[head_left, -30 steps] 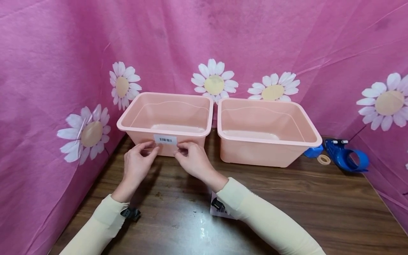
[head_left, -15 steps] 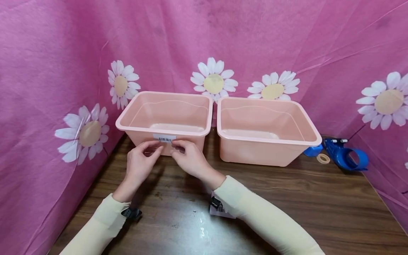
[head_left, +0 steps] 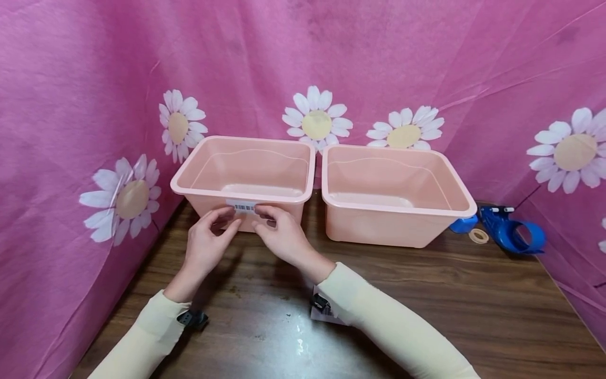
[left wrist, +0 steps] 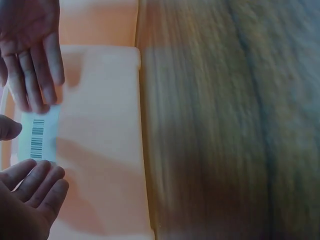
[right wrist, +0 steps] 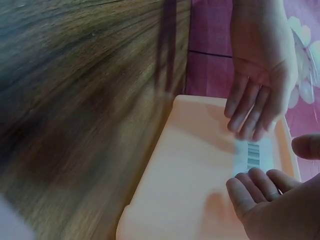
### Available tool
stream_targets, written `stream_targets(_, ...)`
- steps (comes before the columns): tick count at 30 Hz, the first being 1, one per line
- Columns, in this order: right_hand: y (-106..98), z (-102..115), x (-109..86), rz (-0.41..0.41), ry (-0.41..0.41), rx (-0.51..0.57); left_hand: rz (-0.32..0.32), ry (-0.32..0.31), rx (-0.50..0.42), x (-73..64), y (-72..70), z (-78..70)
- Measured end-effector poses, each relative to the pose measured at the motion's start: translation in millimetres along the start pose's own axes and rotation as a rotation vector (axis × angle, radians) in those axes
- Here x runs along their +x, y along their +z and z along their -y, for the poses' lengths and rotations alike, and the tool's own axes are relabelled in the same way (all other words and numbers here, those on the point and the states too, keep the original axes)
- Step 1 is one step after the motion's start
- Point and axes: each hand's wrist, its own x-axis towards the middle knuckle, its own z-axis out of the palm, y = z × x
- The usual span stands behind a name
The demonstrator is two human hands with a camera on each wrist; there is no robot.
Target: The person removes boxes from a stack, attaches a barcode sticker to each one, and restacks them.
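Observation:
A white barcode label (head_left: 243,207) lies on the front wall of the left pink bin (head_left: 201,193), just under its rim. My left hand (head_left: 206,239) touches the label's left end with its fingertips, the thumb held apart below. At the opposite end are the fingertips of my right hand (head_left: 284,239). Both wrist views show the fingers of each hand fairly straight, flat against the label's ends, with the printed barcode (left wrist: 37,137) visible between them. The fingers hide the label's outer edges. Neither hand grips anything.
To the right stands a second pink bin (head_left: 379,229). Beyond it are a blue tape dispenser (head_left: 506,231), a small tan ring (head_left: 478,236) and a blue object (head_left: 463,225). A sheet with barcodes (head_left: 324,314) lies partly under the right sleeve. A pink flowered cloth (head_left: 260,63) hangs behind.
Both hands have moved inward along the label, the right one to the left and the left one slightly to the right, covering its ends. The bins stay in place.

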Motion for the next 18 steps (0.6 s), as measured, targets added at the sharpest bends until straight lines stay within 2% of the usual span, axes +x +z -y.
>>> stream_targets(7, -9, -6, -6.9, -0.005, 0.029, -0.018, 0.008, -0.003, 0.029, -0.9, -3.1, 3.7)
stream_targets(11, -12, -7, -7.8, 0.020, 0.023, -0.021, 0.021, -0.030, 0.026, -2.4, -3.3, 4.0)
stream_targets(18, -17, -8, -11.8, 0.047, 0.011, -0.060, 0.125, -0.122, -0.141, -5.5, -2.4, -2.8)
